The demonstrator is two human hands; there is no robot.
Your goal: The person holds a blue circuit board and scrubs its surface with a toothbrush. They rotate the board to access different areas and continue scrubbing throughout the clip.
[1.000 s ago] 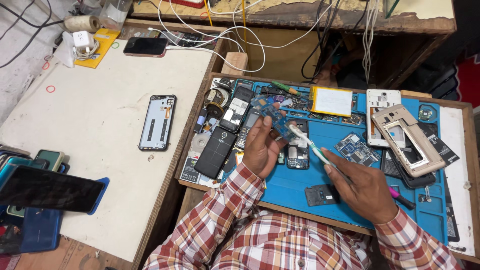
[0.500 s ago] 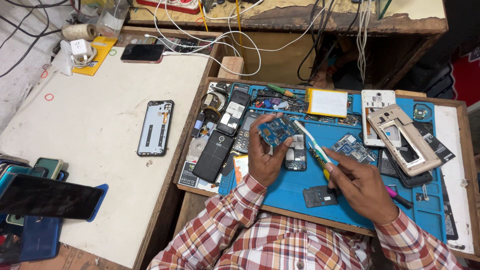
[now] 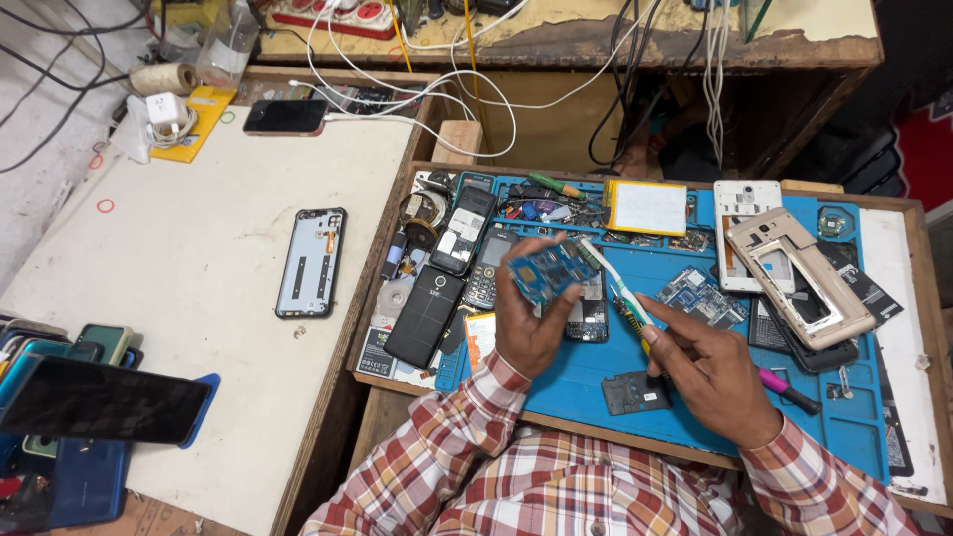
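A person's left hand grips a small blue printed circuit board between thumb and fingers, raised above the blue rubber work mat and tilted toward the camera. The right hand, fingers curled shut, holds a white-and-green plastic toothbrush by its handle, the bristle end touching the far right edge of the board. Both wrists emerge from red, white and tan checked shirt sleeves.

Just beyond the left hand, partly hidden by the board, a small dark keypad phone lies on the mat. Near the right hand sits a dark rectangular cover piece, and just right of the wrist a pink-tipped tool. A second bare blue circuit board rests just far of the right hand. Farther right, a gold-coloured phone frame lies across a white phone back shell, with a pale yellowish flat battery at the mat's far edge. To the left of the mat, a black phone back panel and several stripped keypad handsets crowd the wooden tray. On the off-white table further left lies a black phone frame, well apart from both hands.
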